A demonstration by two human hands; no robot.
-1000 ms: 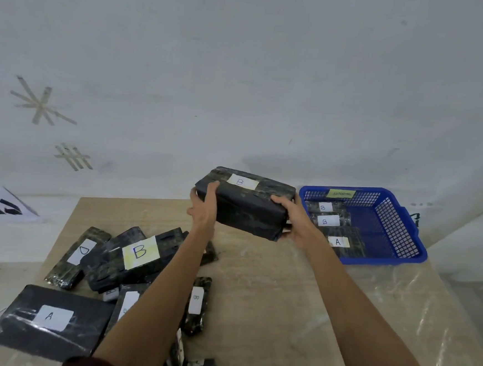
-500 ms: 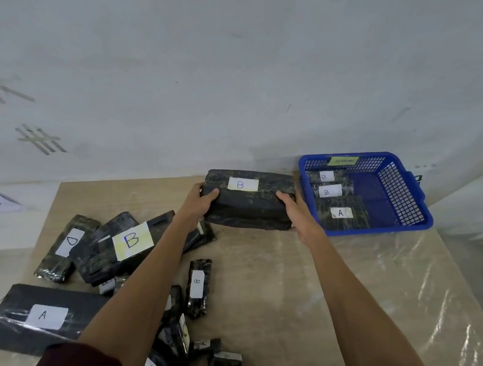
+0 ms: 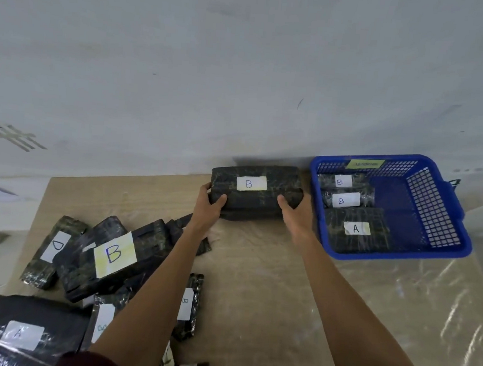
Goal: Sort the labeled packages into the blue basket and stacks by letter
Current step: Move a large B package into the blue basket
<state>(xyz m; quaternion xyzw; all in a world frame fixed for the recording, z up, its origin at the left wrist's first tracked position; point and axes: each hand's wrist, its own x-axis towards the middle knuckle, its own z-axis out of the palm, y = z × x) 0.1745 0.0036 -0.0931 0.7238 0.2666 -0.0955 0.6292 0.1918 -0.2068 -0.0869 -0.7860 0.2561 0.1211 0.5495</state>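
Note:
A large black package labelled B (image 3: 255, 197) lies on the table at the far edge, against the wall and just left of the blue basket (image 3: 457, 249). My left hand (image 3: 209, 209) grips its left end and my right hand (image 3: 294, 214) grips its right end. Inside the basket lie two small B packages (image 3: 346, 191) and an A package (image 3: 356, 229). At the left sits a heap of black packages: one with a big yellow B label (image 3: 114, 255), a D package (image 3: 54, 247) and a flat A package (image 3: 20, 334).
The wooden table (image 3: 268, 300) carries clear plastic film on its right half. A slim B package (image 3: 188, 305) and several small ones lie between my forearms near the front edge. A white wall rises right behind the table.
Both hands lowered the big B package from the air onto the table beside the basket, at the far edge. The camera tilted further down.

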